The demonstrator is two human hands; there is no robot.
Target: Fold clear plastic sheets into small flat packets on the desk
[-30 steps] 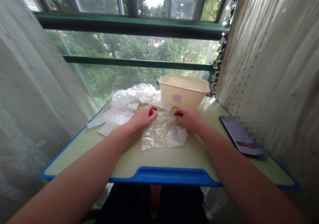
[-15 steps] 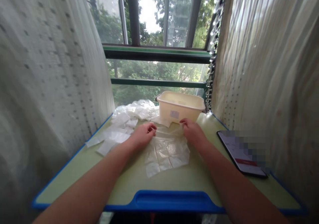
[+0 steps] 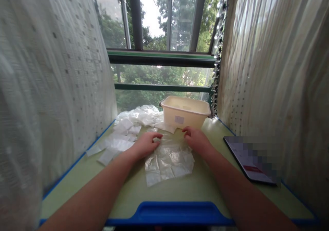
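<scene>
A thin, translucent plastic bag (image 3: pixel 169 166) lies creased on the table between my hands. My left hand (image 3: pixel 147 143) is at its upper left edge, thumb and fingers apart, with nothing seen gripped in it. Over by the upper right edge, my right hand (image 3: pixel 195 140) has its fingers loosely bent and spaced. Just beyond the fingers of that hand stands a cream plastic basin (image 3: pixel 190 116) with a small label on its front. Whether the fingertips touch the film is hard to make out.
A heap of crumpled white plastic bags (image 3: pixel 144 114) sits at the back left, with flatter folded ones (image 3: pixel 117 143) in front. A tablet or phone (image 3: pixel 246 159) lies on the right. Blue edging (image 3: pixel 177 210) rims the pale green table (image 3: pixel 200 193). Curtains (image 3: pixel 84 63) hang on both sides.
The bag's near end has shifted slightly left and toward me. My left fingers have straightened and parted. My right fingers have loosened a little at the right edge.
</scene>
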